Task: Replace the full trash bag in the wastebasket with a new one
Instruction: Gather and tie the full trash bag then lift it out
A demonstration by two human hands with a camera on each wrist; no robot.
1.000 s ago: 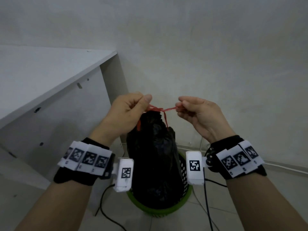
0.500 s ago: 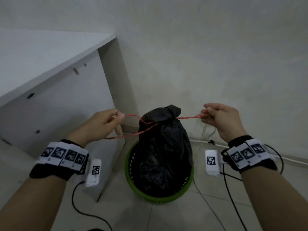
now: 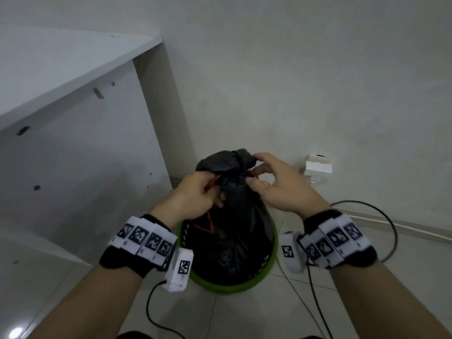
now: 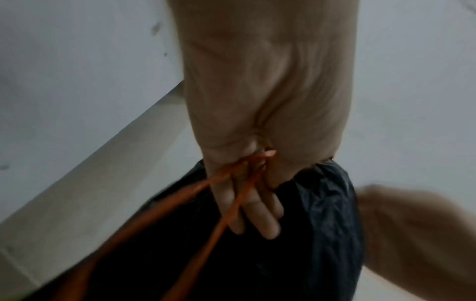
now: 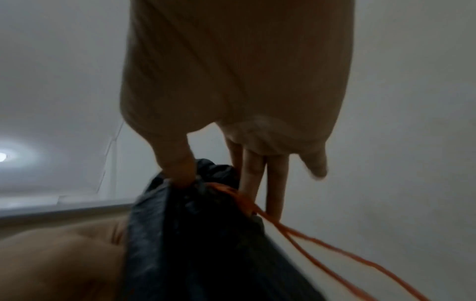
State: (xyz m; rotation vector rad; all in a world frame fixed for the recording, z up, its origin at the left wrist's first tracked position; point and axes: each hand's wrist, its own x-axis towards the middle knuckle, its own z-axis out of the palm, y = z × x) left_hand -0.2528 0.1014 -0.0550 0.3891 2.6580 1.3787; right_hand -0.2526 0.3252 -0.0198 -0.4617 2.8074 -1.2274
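Observation:
A full black trash bag (image 3: 234, 231) stands in the green wastebasket (image 3: 232, 288) on the floor, its neck bunched tight at the top. My left hand (image 3: 212, 189) sits at the left of the neck, its fingers (image 4: 257, 213) curled round two strands of the red drawstring (image 4: 231, 209). A slack loop of the drawstring (image 3: 205, 226) hangs down the bag's front. My right hand (image 3: 254, 172) pinches the neck from the right: the thumb (image 5: 177, 163) presses the black plastic (image 5: 195, 224) and the fingers lie behind it. Another red strand (image 5: 309, 240) trails from there.
A white cabinet (image 3: 73, 143) stands close on the left of the basket. The white wall is right behind it, with a white plug block (image 3: 318, 167) low on the right. Black cables (image 3: 389, 231) loop over the tiled floor on both sides.
Half a second ago my hands were wide apart, stretching the drawstring sideways. Both have now come in to the bag's neck, and the string hangs slack.

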